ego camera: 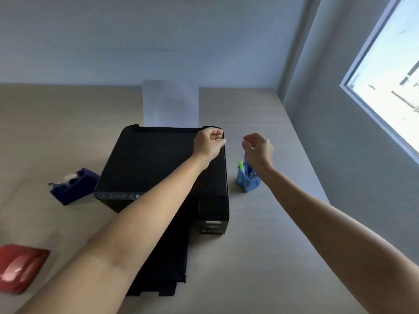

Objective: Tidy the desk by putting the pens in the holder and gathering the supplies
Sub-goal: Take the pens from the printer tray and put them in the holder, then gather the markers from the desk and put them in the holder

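A blue mesh pen holder (249, 181) stands on the desk right of the black printer, with a green highlighter (241, 166) and purple and blue pens upright in it. My right hand (258, 148) hovers just above and behind the holder, fingers loosely curled and apart, holding nothing. My left hand (209, 142) is over the printer's back right corner, fingers closed in a loose fist with nothing visible in it. A dark blue tape dispenser (73, 186) sits left of the printer. A red stapler (19, 267) lies at the near left.
The black printer (158, 164) fills the middle of the beige desk (260, 245), with white paper (171, 103) standing in its rear feed and an output tray extended toward me. A grey wall and a window (390, 75) border the desk's right side.
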`<state>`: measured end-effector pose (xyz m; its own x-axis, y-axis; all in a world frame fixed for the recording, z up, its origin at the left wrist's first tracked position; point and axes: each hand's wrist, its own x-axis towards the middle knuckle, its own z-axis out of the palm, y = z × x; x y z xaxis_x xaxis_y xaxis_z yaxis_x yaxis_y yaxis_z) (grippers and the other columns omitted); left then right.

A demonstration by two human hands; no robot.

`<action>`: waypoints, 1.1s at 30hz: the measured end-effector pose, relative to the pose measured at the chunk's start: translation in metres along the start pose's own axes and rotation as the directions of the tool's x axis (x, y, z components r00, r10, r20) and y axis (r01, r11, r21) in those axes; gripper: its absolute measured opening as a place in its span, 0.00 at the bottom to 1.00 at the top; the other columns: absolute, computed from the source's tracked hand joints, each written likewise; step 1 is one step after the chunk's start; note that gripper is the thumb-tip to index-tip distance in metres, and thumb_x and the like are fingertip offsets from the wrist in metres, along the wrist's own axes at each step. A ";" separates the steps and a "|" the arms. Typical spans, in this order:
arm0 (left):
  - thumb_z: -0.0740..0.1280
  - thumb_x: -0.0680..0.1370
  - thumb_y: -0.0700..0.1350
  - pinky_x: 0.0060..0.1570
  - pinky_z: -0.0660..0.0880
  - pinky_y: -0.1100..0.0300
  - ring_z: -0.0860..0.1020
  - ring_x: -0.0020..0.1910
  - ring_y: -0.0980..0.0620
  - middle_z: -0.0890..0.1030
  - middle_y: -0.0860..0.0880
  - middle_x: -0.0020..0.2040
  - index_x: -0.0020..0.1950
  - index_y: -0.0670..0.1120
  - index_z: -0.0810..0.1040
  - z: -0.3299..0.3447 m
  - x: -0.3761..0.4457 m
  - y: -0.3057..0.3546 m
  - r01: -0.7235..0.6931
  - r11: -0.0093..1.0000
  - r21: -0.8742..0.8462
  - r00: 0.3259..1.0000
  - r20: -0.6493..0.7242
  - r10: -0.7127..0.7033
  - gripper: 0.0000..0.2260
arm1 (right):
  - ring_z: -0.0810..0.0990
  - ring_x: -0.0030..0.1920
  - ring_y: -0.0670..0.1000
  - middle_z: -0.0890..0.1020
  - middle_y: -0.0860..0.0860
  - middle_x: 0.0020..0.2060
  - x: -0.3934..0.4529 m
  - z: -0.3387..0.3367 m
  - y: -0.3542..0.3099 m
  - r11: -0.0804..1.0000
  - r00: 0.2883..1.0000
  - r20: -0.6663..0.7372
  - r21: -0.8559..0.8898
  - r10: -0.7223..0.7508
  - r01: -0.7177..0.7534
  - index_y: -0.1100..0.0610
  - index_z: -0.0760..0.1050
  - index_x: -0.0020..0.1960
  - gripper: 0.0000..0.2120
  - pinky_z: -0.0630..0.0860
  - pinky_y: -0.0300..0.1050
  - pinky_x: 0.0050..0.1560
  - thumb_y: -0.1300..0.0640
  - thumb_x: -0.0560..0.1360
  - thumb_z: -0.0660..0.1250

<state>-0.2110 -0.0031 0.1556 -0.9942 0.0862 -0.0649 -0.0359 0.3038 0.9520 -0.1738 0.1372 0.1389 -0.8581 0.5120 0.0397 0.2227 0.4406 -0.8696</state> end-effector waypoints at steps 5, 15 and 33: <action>0.69 0.75 0.40 0.54 0.78 0.58 0.80 0.49 0.53 0.81 0.48 0.49 0.57 0.41 0.80 -0.122 -0.025 -0.007 -0.041 0.999 0.027 0.998 -0.041 0.042 0.11 | 0.79 0.47 0.50 0.81 0.48 0.40 -0.046 0.068 -0.070 0.995 0.989 0.107 0.041 -0.099 0.095 0.56 0.82 0.50 0.10 0.70 0.37 0.44 0.61 0.73 0.63; 0.62 0.78 0.37 0.39 0.74 0.61 0.77 0.37 0.51 0.79 0.45 0.42 0.40 0.45 0.75 -0.347 -0.093 -0.133 0.307 0.926 0.221 0.951 -0.104 -0.291 0.08 | 0.83 0.40 0.49 0.84 0.51 0.39 -0.190 0.235 -0.144 0.971 0.868 0.435 0.129 -0.239 0.202 0.57 0.80 0.50 0.08 0.81 0.44 0.45 0.63 0.76 0.62; 0.60 0.75 0.36 0.52 0.74 0.56 0.79 0.57 0.41 0.82 0.42 0.58 0.58 0.43 0.80 -0.344 -0.147 -0.322 0.397 0.723 0.565 0.888 -0.036 -0.459 0.14 | 0.80 0.54 0.62 0.80 0.60 0.54 -0.307 0.349 -0.033 0.745 0.642 0.744 -0.532 0.184 0.403 0.60 0.76 0.56 0.10 0.78 0.52 0.48 0.57 0.78 0.63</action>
<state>-0.0886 -0.4394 -0.0382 -0.8696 -0.0972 -0.4841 -0.3632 0.7901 0.4938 -0.0793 -0.2922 -0.0164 -0.8540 -0.1391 -0.5013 0.0662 0.9267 -0.3699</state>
